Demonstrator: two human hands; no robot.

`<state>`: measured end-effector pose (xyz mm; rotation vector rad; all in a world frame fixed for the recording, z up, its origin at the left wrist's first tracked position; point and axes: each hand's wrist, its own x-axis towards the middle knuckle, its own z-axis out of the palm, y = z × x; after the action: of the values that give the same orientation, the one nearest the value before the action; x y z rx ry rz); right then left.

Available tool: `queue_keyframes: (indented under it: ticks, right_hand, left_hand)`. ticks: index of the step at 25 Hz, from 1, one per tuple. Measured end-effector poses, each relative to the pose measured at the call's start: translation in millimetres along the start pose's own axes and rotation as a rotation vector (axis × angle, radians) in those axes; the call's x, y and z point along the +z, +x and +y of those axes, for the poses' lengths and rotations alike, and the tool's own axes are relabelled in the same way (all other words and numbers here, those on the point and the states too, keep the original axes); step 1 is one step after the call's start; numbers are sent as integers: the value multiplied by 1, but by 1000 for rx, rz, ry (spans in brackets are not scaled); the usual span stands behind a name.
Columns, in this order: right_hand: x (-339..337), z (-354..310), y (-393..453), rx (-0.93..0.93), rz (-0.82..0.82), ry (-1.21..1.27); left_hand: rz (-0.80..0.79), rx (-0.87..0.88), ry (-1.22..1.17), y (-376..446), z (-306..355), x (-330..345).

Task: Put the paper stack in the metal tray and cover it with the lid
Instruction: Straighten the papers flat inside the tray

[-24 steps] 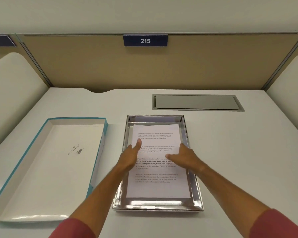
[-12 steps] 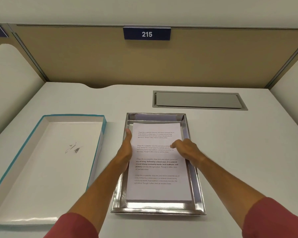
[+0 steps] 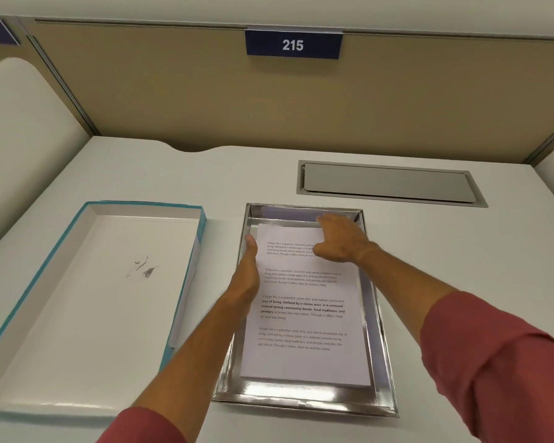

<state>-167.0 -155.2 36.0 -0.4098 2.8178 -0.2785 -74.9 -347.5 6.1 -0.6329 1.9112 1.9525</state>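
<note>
The paper stack (image 3: 304, 314) lies in the metal tray (image 3: 383, 362), left hand (image 3: 248, 273) flat along its left edge, right hand (image 3: 341, 239) spread on its far-right corner, neither holding anything.

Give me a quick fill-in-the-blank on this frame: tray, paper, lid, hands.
1. The paper stack lies inside the metal ____.
2. The lid, edged in teal, rests on the desk with its open side facing ____.
3. The sign on the partition reads ____.
4. The right hand rests near the stack's ____ end.

Missing words: tray; up; 215; far
</note>
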Motion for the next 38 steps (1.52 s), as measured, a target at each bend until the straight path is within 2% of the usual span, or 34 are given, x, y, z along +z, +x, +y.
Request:
queue_keyframes:
  ticks: [5,9,12,15,17,21,25,30,34,38]
  right_hand:
    - [6,-3,20,37,-172,60]
    - [7,-2,22,57,-204,140]
    - [6,2,15,80,-94,289]
    - [3,5,-5,279,115,568]
    - [1,8,-23,422,152,683]
    - [7,11,-61,561,-16,973]
    - [10,3,-97,578,-158,1179]
    - [17,3,-118,614,-209,1309]
    - [14,4,-123,666,-193,1389]
    - [13,0,-125,626,-183,1410]
  left_hand:
    - [-17,-23,-57,4,-3,-3]
    - [-27,-41,-59,6,-3,-3]
    - [-32,-51,-52,6,-1,-4]
    - [-20,-43,-36,4,1,-4]
    - [-18,-49,-42,3,2,-4]
    - [-18,-67,-83,-5,8,-4]
    - [-32,-36,-64,-15,12,-2]
    - [-44,-51,-7,-28,7,-4]
    - [-72,-78,-50,-30,8,-8]
    - [-114,-57,-50,-37,9,-9]
